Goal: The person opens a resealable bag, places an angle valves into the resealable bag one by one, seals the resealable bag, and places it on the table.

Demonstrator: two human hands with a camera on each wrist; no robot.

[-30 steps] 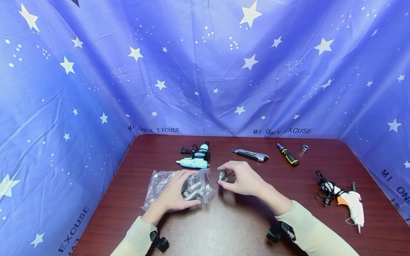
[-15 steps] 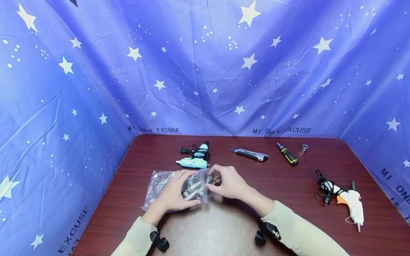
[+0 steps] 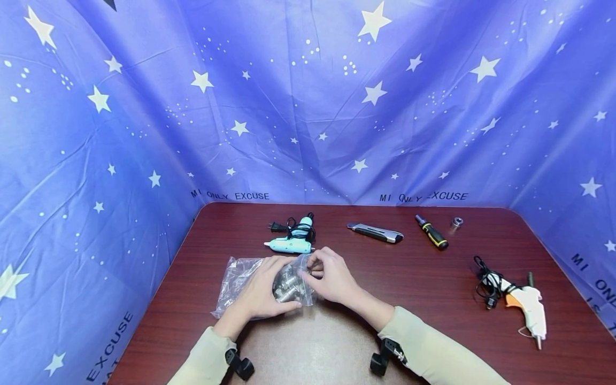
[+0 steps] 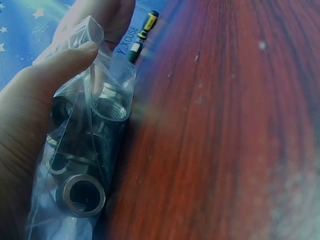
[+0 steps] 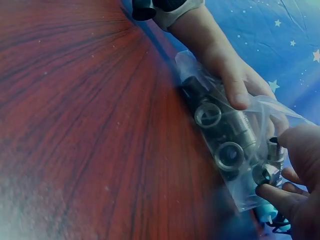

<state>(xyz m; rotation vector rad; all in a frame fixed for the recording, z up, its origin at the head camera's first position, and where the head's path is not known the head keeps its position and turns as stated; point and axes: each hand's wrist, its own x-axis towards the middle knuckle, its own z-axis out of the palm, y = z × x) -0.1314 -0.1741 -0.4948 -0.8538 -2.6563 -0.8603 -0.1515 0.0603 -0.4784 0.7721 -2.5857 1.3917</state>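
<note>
Left hand [image 3: 257, 291] grips the bag [image 3: 236, 278]; right hand [image 3: 332, 278] pinches a half-hidden socket [image 5: 265, 172] at its mouth

The blue star-patterned backdrop cloth [image 3: 308, 107] carries the only readable print — black capitals reading "MI ONLY EXCUSE" along its lower edge, once behind the table's far left corner and again behind its far right. Parts of the same wording show on the cloth's side panels: "EXCUSE" running up the lower left, and "MI ON" at the right edge. In the left wrist view a fragment — "Y XCUSE" — shows on the cloth [image 4: 126, 42] beside the screwdriver.
</note>
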